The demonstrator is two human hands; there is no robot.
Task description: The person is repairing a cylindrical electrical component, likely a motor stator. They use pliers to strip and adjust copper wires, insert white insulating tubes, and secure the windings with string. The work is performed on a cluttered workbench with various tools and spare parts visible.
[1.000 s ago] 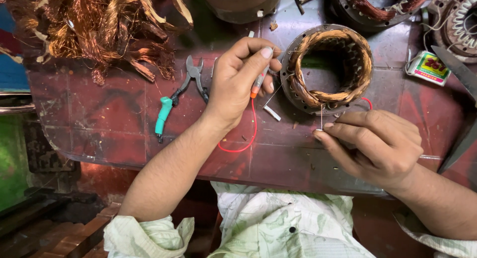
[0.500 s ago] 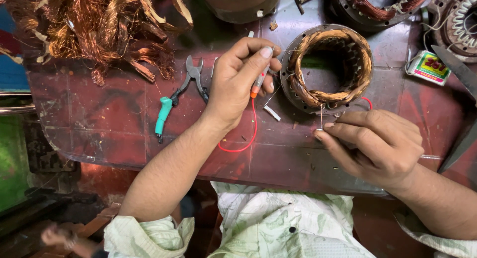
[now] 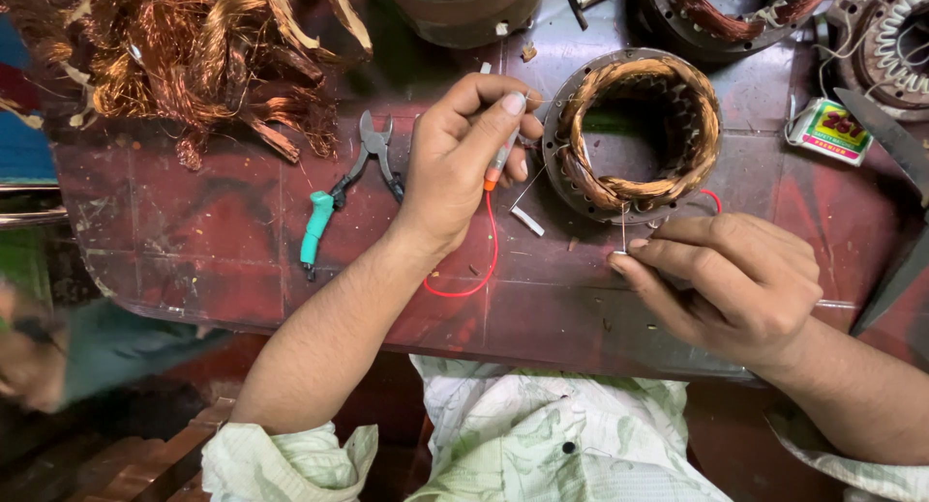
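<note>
A round motor stator (image 3: 634, 130) with copper windings lies on the dark red metal table (image 3: 194, 241). My left hand (image 3: 464, 159) sits just left of it and grips a slim orange-tipped tool (image 3: 501, 156), its tip at the stator's rim. A red wire (image 3: 479, 260) runs from that tool in a loop toward me. My right hand (image 3: 735, 280) is below the stator, its fingertips pinched on a thin bare wire (image 3: 622, 226) that rises to the windings.
Pliers with teal handles (image 3: 339, 197) lie left of my left hand. A heap of scrap copper wire (image 3: 184, 52) fills the far left. More stators (image 3: 735, 9) and a small printed box (image 3: 827, 130) stand at the far right. A blurred person (image 3: 39, 352) is at the left edge.
Both hands hold nearly the same pose. A blurred figure has come in at the lower left edge.
</note>
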